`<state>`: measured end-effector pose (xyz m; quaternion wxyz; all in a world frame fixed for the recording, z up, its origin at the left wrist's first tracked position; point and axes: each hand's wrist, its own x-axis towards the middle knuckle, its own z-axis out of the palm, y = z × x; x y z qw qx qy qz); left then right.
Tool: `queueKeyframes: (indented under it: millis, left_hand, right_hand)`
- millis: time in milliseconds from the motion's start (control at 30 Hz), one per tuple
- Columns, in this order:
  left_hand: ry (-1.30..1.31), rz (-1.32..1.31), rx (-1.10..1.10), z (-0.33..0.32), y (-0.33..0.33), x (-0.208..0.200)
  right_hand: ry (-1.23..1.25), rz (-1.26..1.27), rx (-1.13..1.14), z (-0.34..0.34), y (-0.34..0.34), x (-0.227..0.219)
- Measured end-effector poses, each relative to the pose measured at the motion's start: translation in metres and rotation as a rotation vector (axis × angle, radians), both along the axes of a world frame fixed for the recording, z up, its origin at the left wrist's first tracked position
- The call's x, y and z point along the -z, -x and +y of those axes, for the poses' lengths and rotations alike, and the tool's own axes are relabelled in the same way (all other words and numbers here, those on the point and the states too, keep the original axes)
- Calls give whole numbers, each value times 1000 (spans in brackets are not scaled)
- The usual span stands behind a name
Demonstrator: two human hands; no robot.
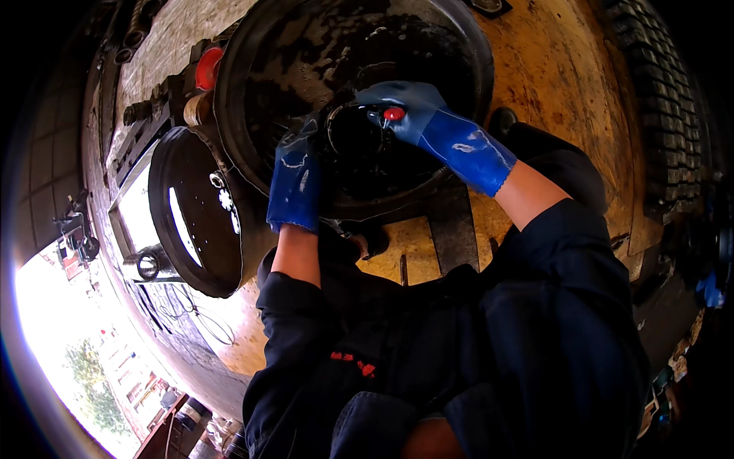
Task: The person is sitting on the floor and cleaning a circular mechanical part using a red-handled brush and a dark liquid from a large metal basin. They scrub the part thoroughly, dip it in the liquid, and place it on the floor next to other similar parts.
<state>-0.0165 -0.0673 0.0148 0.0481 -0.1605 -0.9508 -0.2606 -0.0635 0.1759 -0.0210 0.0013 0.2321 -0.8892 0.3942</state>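
Both of my hands wear long blue rubber gloves and work over a large round black tub [229, 107] with dark, wet grime inside. Between them is a dark, oily, round metal part [352, 131] with a ring-like rim. My left hand [300, 153] grips its left side, the fingertips lost in the dark. Closed at the part's upper right, my right hand [405, 103] has a small red knob-like end [394, 113] showing by the thumb. The rest of that red-ended thing is hidden, so its kind does not show.
Left of the tub stands a smaller round dark pan [206, 222] with liquid and a small metal fitting [217, 180]. A red round object [208, 69] sits by the tub's upper left. A metal cylinder [145, 265] lies further left. A large treaded tyre [661, 107] is at far right.
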Motion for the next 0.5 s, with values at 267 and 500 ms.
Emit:
queueKeyframes:
  millis: [267,500]
  left_hand:
    - [140,20,-38,23,-3,-29]
    - [131,15,-57,13,-7,-21]
  right_hand:
    - [-304,-878,156,6,12,-17]
    - [-3,-843,339,2,10,-34]
